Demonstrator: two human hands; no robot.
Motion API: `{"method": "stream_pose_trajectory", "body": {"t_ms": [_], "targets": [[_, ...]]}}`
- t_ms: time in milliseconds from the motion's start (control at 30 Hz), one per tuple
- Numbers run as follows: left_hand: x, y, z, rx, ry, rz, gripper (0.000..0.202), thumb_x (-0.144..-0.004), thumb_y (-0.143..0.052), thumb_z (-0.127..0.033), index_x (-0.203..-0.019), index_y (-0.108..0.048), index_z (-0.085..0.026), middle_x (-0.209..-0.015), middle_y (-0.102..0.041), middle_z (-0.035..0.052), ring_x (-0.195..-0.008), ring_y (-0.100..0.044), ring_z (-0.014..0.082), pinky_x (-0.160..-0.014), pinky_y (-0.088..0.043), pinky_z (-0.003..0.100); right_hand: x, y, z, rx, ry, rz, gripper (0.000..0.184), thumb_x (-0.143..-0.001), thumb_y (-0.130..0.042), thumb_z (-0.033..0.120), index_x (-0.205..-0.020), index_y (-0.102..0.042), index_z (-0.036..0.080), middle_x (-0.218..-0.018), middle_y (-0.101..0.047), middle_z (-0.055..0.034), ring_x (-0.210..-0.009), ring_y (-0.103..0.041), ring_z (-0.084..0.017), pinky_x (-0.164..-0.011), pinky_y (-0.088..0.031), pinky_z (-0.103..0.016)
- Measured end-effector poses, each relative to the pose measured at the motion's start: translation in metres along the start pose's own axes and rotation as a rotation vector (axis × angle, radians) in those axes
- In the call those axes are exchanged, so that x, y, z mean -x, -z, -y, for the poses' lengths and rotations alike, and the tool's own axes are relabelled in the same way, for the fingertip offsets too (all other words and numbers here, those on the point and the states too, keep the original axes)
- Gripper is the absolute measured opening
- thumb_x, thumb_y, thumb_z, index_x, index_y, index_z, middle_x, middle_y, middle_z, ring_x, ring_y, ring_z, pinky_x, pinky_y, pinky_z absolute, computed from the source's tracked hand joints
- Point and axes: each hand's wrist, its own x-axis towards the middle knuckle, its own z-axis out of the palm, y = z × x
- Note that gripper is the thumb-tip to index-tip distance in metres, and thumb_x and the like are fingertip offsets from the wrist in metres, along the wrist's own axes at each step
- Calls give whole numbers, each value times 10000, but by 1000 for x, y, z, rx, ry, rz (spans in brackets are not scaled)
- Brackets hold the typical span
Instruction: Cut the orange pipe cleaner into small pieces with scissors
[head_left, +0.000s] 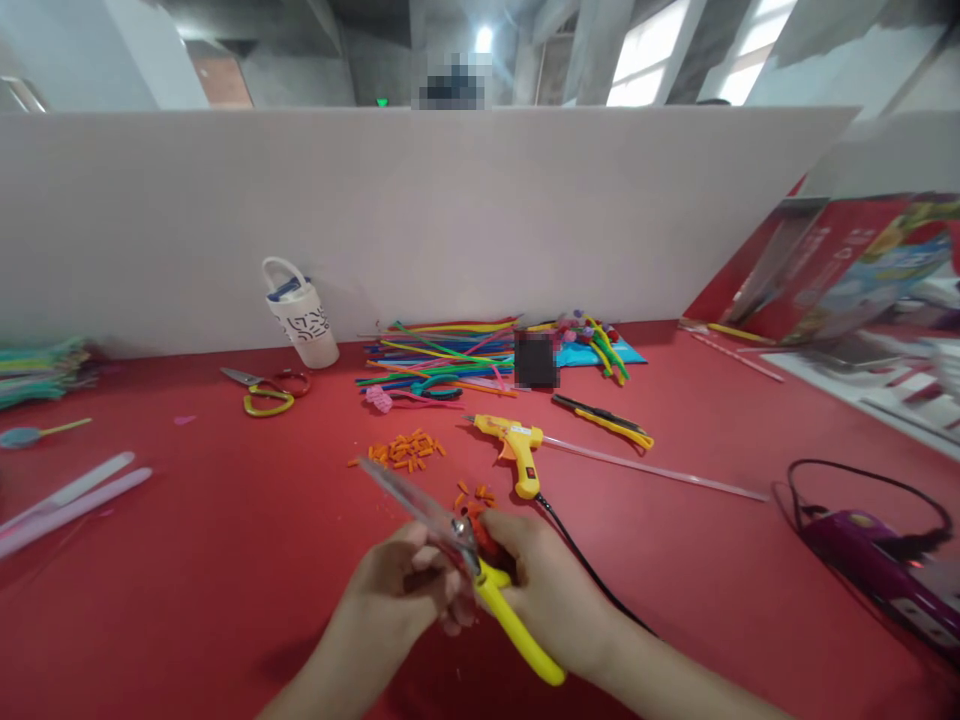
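With our right hand (551, 585) we grasp the yellow-handled scissors (519, 628); near its blades (409, 496), our left hand (397, 580) curls, but what it grips we cannot tell

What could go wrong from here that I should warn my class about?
1. The left hand is close to the yellow-handled metal scissors held in the right hand, so a slip might nick its fingers.
2. The black cord of the yellow plastic glue gun runs toward the right forearm, which could snag it and drag the gun.
3. Small loose orange pieces lie near the blades; a careless sweep might scatter them.
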Motion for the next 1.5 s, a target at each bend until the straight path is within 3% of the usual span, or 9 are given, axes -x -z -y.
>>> {"method": "stream_pose_trajectory", "body": {"t_ms": [133, 200, 300, 433, 600, 900, 1100, 1267, 1500], "targets": [[2, 16, -3, -416, -19, -69, 218, -764, -377, -273, -645, -538, -187, -374, -484, -58, -287, -410, 98, -363, -344, 219, -7, 12, -2, -129, 0, -106, 121, -623, -488, 203, -582, -374, 200, -518, -315, 78, -470, -302, -68, -427, -252, -187], [0, 26, -5, -578, -149, -110, 159, -712, -427, -188, -744, -583, -190, -535, -572, -25, -458, -505, 120, -483, -389, 227, -11, 17, -2, -139, -28, -118, 108, -640, -468, 229, -592, -374, 203, -503, -303, 81, -455, -291, -68, -418, -241, -193], [0, 35, -9, -683, -265, -165, 165, -622, -510, -140, -752, -600, -187, -762, -565, 12, -593, -501, 128, -566, -393, 238, -13, 18, -2, -150, -61, -86, 109, -649, -457, 242, -592, -371, 207, -470, -291, 88, -423, -283, -66, -398, -228, -196], [3, 29, -14, -475, -217, -101, 119, -698, -518, -265, -713, -588, -169, -700, -554, 11, -649, -511, 147, -604, -396, 248, -9, 12, -3, -192, -76, 23, 100, -653, -457, 233, -599, -378, 204, -464, -310, 90, -399, -301, -57, -381, -233, -188], [4, 7, -9, -143, -56, -8, 101, -674, -545, -234, -683, -581, -140, -590, -521, -20, -536, -463, 101, -520, -365, 209, -3, 5, -1, -216, -74, 125, 95, -673, -465, 212, -615, -391, 198, -444, -327, 94, -389, -317, -51, -378, -234, -177], [4, -4, -6, -7, -6, -47, 44, -586, -587, -174, -591, -564, -136, -520, -499, -30, -471, -435, 84, -465, -366, 203, 0, -1, 1, -178, -46, 97, 103, -672, -470, 167, -628, -380, 193, -499, -322, 86, -443, -284, -51, -396, -224, -175], [5, 6, -11, 140, -17, -104, 61, -592, -618, -168, -588, -562, -144, -485, -506, -40, -424, -434, 76, -438, -373, 197, -4, 12, 5, 35, 49, -42, 202, -683, -542, 299, -612, -384, 196, -546, -334, 70, -495, -303, -73, -432, -251, -187], [4, 18, -25, 334, -112, -173, 46, -614, -629, -119, -619, -586, -134, -534, -543, -27, -473, -470, 72, -479, -386, 182, -5, 26, 15, 337, 74, -17, 246, -667, -579, 403, -733, -449, 205, -612, -477, 42, -492, -367, -92, -456, -276, -201], [5, 23, -21, 525, -193, -260, 26, -676, -598, -129, -661, -617, -136, -619, -591, 1, -570, -533, 93, -584, -430, 205, 2, 15, -3, 491, 70, 43, 186, -709, -521, 368, -724, -413, 217, -658, -528, 3, -533, -450, -128, -495, -313, -224]]}}
